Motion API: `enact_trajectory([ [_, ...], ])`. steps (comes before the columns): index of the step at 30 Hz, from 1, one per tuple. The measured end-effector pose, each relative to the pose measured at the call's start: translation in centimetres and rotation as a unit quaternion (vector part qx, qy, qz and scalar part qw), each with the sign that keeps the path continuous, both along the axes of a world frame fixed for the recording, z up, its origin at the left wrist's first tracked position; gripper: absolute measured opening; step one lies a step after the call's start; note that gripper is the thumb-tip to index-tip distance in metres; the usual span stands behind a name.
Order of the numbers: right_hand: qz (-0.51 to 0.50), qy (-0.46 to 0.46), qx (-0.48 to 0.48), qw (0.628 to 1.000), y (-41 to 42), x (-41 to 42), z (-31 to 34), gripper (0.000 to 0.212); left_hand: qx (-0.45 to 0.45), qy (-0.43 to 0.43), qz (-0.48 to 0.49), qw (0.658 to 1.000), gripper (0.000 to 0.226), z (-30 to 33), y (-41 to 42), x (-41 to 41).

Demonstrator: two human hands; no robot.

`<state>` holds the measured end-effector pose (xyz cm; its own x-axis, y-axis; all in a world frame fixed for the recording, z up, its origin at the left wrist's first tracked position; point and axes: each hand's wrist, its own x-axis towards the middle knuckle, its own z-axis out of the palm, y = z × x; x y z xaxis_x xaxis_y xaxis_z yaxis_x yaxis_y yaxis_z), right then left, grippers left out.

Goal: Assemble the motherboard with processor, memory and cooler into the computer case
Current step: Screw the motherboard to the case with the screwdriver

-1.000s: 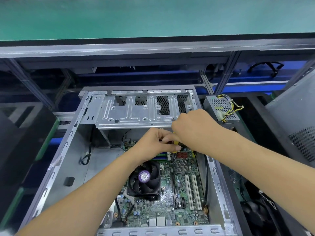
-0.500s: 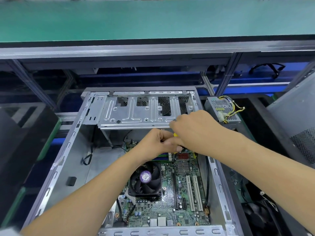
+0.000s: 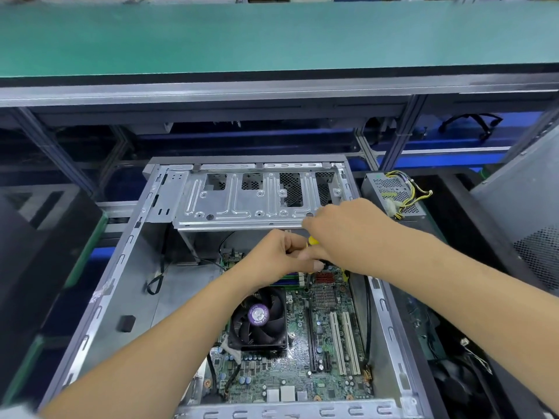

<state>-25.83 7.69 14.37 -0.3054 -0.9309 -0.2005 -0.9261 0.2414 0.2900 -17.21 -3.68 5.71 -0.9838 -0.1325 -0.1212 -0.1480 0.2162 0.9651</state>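
The open grey computer case [image 3: 121, 285] lies flat below me. Inside it lies the green motherboard [image 3: 329, 337], with the black cooler fan [image 3: 257, 325] and green memory sticks [image 3: 290, 278] on it. Both hands meet over the board's far end, just under the drive cage [image 3: 242, 204]. My right hand [image 3: 348, 234] grips a yellow-handled screwdriver [image 3: 313, 241] from above. My left hand [image 3: 272, 261] pinches the tool lower down, near its shaft. The tip and whatever it touches are hidden by my fingers.
A loose power supply [image 3: 393, 192] with yellow cables sits right of the case. A grey case panel [image 3: 526, 213] leans at the far right. A green conveyor belt [image 3: 272, 37] runs across the back, and a black bin [image 3: 36, 261] stands left.
Both hands stay together on the screwdriver at the board's far end; only a slight shift of the fingers and the view shows.
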Motion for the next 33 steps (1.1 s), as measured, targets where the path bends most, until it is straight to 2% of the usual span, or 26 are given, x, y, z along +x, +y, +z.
enact_trajectory([
  [3, 0.03, -0.034, 0.007, 0.999, 0.3, 0.0, 0.2, 0.025, -0.024, -0.018, 0.001, 1.0, 0.043, -0.2, -0.1, -0.1],
  [7, -0.001, -0.024, 0.021, 0.999, -0.3, 0.3, 0.0, 0.014, 0.005, -0.005, -0.005, 1.0, 0.04, -0.6, -0.1, -0.2],
  [11, -0.05, 0.014, 0.035, 0.998, -0.7, 0.4, -0.1, 0.032, -0.005, 0.014, -0.013, 1.0, 0.025, -0.8, -0.3, -0.3],
  [13, -0.04, 0.031, 0.019, 0.999, -0.4, 0.1, -0.2, 0.041, -0.003, 0.011, -0.016, 1.0, 0.02, -0.7, -0.2, -0.3],
  [15, -0.01, -0.001, 0.007, 1.0, 0.1, -0.1, -0.1, 0.033, 0.004, -0.005, -0.015, 1.0, 0.003, -0.7, -0.2, -0.3],
  [18, 0.025, -0.032, 0.022, 0.999, 0.4, -0.1, 0.0, 0.027, -0.013, -0.02, -0.007, 1.0, 0.033, -1.1, -0.6, -0.5],
  [20, 0.022, -0.019, 0.025, 0.999, 0.1, -0.2, -0.2, 0.018, -0.005, -0.017, -0.01, 1.0, 0.026, -1.1, -0.6, -0.5],
  [22, -0.004, 0.001, 0.018, 1.0, -0.3, 0.0, -0.3, 0.041, 0.019, -0.014, -0.015, 1.0, 0.008, -1.1, -0.5, -0.5],
  [24, -0.029, 0.023, 0.009, 0.999, -0.5, 0.1, -0.6, 0.054, 0.016, -0.007, -0.023, 1.0, 0.009, -1.1, -0.3, -0.5],
  [27, -0.021, 0.034, -0.026, 0.999, -0.1, 0.0, -1.1, 0.046, 0.011, -0.003, -0.017, 1.0, 0.02, -0.9, -0.3, -0.6],
  [30, 0.014, -0.038, -0.015, 0.999, 0.4, -0.2, -0.7, 0.029, -0.004, -0.013, -0.014, 1.0, 0.039, -1.0, -0.6, -0.5],
  [33, 0.031, -0.036, 0.0, 0.999, 0.5, -0.1, -0.5, 0.023, -0.001, -0.03, -0.012, 0.999, 0.029, -1.4, -0.7, -0.6],
])
